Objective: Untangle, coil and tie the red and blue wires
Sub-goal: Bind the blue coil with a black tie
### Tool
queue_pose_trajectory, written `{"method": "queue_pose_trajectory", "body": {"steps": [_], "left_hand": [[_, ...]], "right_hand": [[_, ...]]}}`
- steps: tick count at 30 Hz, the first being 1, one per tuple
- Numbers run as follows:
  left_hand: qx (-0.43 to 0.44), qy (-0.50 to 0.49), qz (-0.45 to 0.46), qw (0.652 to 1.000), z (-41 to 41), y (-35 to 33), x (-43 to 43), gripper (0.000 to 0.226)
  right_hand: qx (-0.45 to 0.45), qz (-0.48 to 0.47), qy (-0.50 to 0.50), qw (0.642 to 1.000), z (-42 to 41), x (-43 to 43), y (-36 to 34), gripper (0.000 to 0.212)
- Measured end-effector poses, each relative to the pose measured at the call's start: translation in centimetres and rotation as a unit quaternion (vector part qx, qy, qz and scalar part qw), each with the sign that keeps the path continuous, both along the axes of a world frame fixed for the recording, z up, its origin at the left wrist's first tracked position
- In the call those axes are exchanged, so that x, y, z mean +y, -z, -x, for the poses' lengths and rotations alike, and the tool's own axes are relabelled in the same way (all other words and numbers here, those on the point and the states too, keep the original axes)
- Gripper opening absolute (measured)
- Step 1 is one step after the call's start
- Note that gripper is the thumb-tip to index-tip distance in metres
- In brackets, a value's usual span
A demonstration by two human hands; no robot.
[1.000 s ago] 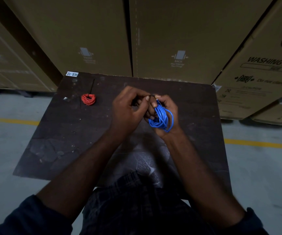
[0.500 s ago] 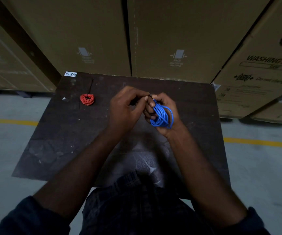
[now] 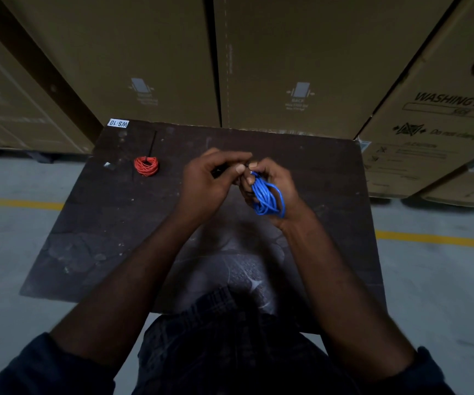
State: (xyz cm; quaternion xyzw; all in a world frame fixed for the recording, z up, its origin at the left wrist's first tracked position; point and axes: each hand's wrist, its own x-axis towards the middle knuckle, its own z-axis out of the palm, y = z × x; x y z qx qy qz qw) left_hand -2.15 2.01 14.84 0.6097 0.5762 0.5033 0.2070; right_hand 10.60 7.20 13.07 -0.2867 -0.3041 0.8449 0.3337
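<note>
A coil of blue wire [image 3: 267,196] hangs in my right hand [image 3: 274,185], whose fingers curl round its upper part above the middle of the dark table [image 3: 110,229]. My left hand [image 3: 211,182] is right beside it, thumb and fingers pinched on a thin dark tie at the top of the blue coil. The red wire [image 3: 146,165] lies as a small tight coil on the table's far left, with a dark tie strip sticking out behind it. Neither hand touches the red coil.
Tall cardboard boxes [image 3: 295,67] stand directly behind the table and to the right. A white label [image 3: 118,123] marks the table's far left corner, and a small pale scrap [image 3: 108,165] lies left of the red coil. Grey floor with a yellow line [image 3: 435,238] flanks the table.
Both hands stay together over the table's middle. The blue coil has shifted slightly in my right hand while my left fingers work at its top.
</note>
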Motion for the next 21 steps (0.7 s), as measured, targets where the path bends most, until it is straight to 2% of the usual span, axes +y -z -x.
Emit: {"method": "queue_pose_trajectory", "body": {"steps": [2, 5, 7, 11, 14, 17, 21], "left_hand": [[-0.023, 0.022, 0.031, 0.999, 0.3, 0.1, 0.1, 0.026], [-0.064, 0.057, 0.062, 0.994, 0.8, 0.1, 0.1, 0.025], [-0.106, 0.069, 0.084, 0.988, 1.1, 0.0, 0.0, 0.023], [-0.165, 0.062, 0.113, 0.978, 1.2, -0.1, -0.1, 0.022], [-0.207, 0.057, 0.125, 0.969, 1.0, 0.0, -0.4, 0.019], [-0.249, 0.036, 0.134, 0.959, 0.7, 0.2, -0.5, 0.019], [-0.379, -0.041, 0.152, 0.912, 0.0, -0.3, 0.0, 0.020]], "right_hand": [[-0.051, -0.013, 0.033, 0.998, 0.2, 0.0, 0.4, 0.016], [-0.166, -0.135, 0.035, 0.976, 0.1, 0.1, 0.8, 0.018], [-0.212, -0.185, 0.032, 0.959, 0.0, 0.2, 0.9, 0.020], [-0.232, -0.210, 0.050, 0.948, 0.3, 0.3, 1.1, 0.017], [-0.223, -0.229, 0.038, 0.947, 0.3, 0.1, 0.7, 0.025], [-0.248, -0.288, 0.037, 0.924, 0.6, -0.1, 0.9, 0.026], [-0.282, -0.326, 0.056, 0.901, 1.2, -0.9, 1.7, 0.023]]}}
